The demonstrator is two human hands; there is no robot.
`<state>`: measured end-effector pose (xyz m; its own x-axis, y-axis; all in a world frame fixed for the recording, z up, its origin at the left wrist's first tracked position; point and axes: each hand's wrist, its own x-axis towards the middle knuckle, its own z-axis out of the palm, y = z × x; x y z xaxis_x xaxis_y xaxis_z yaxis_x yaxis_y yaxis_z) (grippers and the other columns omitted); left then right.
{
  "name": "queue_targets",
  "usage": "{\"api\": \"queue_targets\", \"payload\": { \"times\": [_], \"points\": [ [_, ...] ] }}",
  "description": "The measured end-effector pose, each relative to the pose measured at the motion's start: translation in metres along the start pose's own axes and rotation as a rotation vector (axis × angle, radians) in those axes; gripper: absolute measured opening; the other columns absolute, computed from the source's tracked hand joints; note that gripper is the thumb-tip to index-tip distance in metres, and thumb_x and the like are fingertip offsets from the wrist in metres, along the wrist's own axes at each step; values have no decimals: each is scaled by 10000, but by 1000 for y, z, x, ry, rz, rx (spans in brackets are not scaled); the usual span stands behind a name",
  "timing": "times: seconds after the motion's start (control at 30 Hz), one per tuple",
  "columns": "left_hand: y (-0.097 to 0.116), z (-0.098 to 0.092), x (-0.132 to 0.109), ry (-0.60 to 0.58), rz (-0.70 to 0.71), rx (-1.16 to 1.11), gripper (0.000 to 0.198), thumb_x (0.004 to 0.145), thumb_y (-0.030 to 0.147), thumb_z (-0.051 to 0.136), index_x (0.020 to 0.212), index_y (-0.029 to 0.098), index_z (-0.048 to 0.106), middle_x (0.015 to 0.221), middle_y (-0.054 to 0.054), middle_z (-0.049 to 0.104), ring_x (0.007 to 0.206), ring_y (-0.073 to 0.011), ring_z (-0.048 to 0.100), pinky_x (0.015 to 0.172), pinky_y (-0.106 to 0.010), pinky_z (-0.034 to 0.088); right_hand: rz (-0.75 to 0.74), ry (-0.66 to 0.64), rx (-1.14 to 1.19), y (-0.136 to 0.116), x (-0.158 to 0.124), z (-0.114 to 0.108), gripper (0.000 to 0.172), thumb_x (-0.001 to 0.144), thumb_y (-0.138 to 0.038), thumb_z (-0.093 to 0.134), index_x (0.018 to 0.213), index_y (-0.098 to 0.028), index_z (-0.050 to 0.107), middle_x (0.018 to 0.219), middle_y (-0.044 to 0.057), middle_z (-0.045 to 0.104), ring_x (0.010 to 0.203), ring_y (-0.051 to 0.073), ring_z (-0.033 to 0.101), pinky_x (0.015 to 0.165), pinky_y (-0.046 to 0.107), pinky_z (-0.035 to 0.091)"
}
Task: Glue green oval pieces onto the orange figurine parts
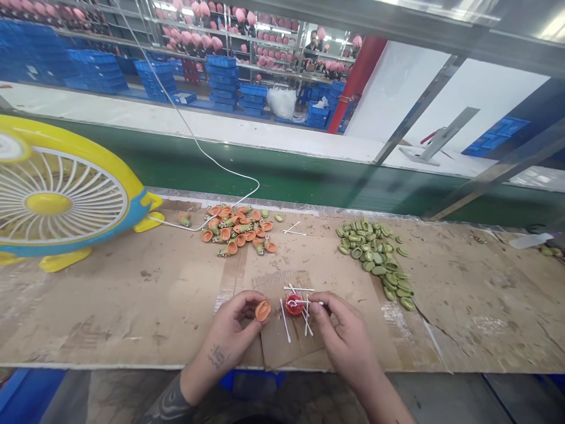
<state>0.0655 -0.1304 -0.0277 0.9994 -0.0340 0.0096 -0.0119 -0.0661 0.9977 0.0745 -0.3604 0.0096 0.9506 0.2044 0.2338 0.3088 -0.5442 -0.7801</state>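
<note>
Between thumb and fingers, my left hand (236,327) pinches a small piece with an orange, cup-shaped hollow (263,310), its hollow turned up toward me. My right hand (342,333) grips a cotton swab (304,302), whose far tip is over or in a small red pot (293,305). Whether the tip touches the contents I cannot tell. Around the pot, several loose cotton swabs (285,321) lie on a cardboard sheet (276,347). Beyond my left hand is a pile of similar orange and green pieces (238,228).
A heap of green oval pieces (375,253) lies to the right on the cardboard-covered table (176,318). At left stands a yellow and blue fan (66,194), its white cable (198,144) crossing the back. Behind the table runs a green-sided ledge (300,168). Blue crates (223,82) stack beyond.
</note>
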Motion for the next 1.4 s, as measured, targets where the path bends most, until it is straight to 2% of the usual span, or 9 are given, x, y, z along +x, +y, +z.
{"api": "queue_targets", "payload": {
  "times": [0.13,0.3,0.5,0.73,0.9,1.03,1.13,1.27,1.4],
  "points": [
    [-6,-3,0,-12,55,30,112,806,188,714,918,190,717,922,-62,751,837,-194,720,758,-282,599,-10,6,0,-1,-4,1,214,1036,-297,515,996,-233,715,953,47,758,893,205,707,799,276,536],
    [-11,-5,-2,-25,98,49,152,805,148,701,947,198,722,979,-67,750,886,-199,733,798,-288,608,82,96,160,-8,-10,6,207,1034,-354,551,991,-240,718,844,22,733,774,174,688,721,241,531],
    [-10,-6,-1,-46,148,103,170,826,126,668,964,207,725,986,-70,756,923,-211,734,826,-313,608,102,-46,287,-18,-11,22,196,1037,-360,552,1021,-233,701,834,14,714,770,155,669,732,237,514],
    [-5,-6,-1,-44,172,179,160,821,139,681,950,220,731,959,-62,772,907,-217,729,821,-323,594,59,-91,238,-21,-4,29,213,1042,-344,522,973,-229,687,817,14,707,768,164,659,719,246,492],
    [-5,-7,0,-43,187,214,151,822,162,690,949,220,744,947,-63,784,898,-219,736,819,-320,594,52,-69,192,-18,-6,27,201,1052,-333,512,1039,-237,688,838,4,709,770,157,665,727,243,494],
    [-6,-8,0,-34,189,221,149,828,188,701,963,219,758,949,-67,789,889,-221,741,801,-315,602,7,37,171,-14,-6,19,196,1050,-319,521,989,-240,690,856,13,709,799,162,671,739,243,508],
    [-6,-9,1,-17,188,219,162,825,207,714,975,219,774,974,-79,787,920,-232,740,806,-319,609,9,107,61,-7,-2,10,216,1049,-317,509,968,-232,690,864,30,717,801,177,674,740,258,517],
    [-8,-10,1,-21,178,239,211,827,198,721,1027,230,781,1021,-83,779,966,-241,727,842,-336,606,18,44,-94,4,2,3,233,1043,-302,481,949,-226,680,893,46,733,820,197,684,749,283,527],
    [-11,-9,-2,-29,117,187,213,832,215,724,1041,224,766,1007,-75,770,918,-229,729,814,-328,614,-17,-7,-145,10,2,6,225,1039,-271,470,972,-229,681,917,50,739,858,207,690,787,299,533]
  ]
}}
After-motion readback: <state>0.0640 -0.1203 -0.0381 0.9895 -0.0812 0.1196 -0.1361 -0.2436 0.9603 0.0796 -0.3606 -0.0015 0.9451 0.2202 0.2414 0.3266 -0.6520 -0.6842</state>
